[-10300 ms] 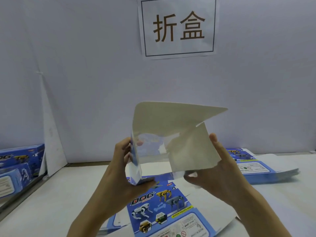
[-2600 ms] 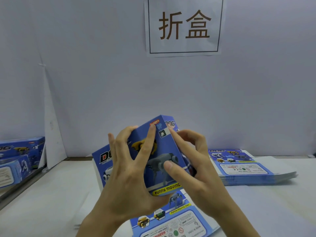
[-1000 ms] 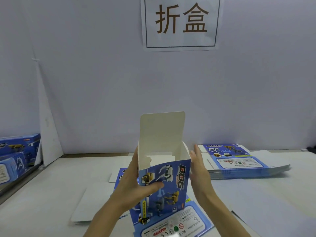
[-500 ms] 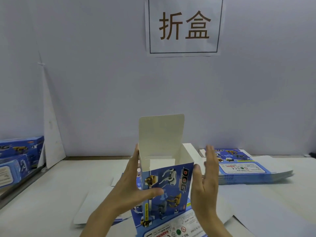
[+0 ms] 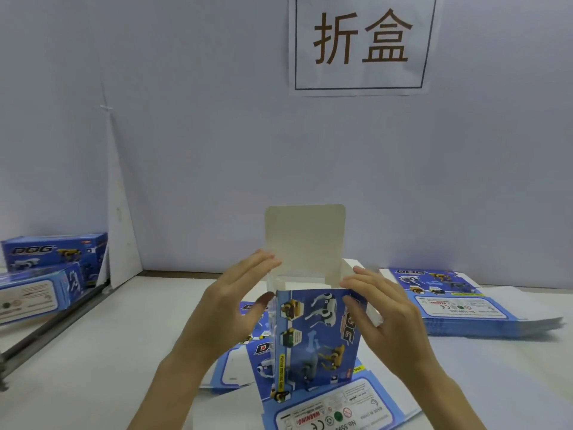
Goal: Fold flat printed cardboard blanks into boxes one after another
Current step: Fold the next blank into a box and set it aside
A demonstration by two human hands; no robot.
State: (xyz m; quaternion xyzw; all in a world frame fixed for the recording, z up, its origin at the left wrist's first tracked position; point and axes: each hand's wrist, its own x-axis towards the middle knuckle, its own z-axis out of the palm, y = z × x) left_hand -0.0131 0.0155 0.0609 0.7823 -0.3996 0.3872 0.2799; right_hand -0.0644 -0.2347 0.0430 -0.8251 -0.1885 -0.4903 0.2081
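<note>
A blue printed box stands upright on the table in front of me, its top open and its pale lid flap standing straight up at the back. My left hand is at the box's upper left corner with straight fingers reaching toward the rim. My right hand lies against the right side, fingers straight, touching the small side flap there. Flat blue blanks lie under and around the box.
A stack of flat blanks lies at the right on the white table. Folded blue boxes are piled at the far left beside a metal rail. A paper sign hangs on the wall behind.
The box stays upright on the table. My left hand let go of the box's front and rose to the top left rim; my right hand moved up against the right side flap.
</note>
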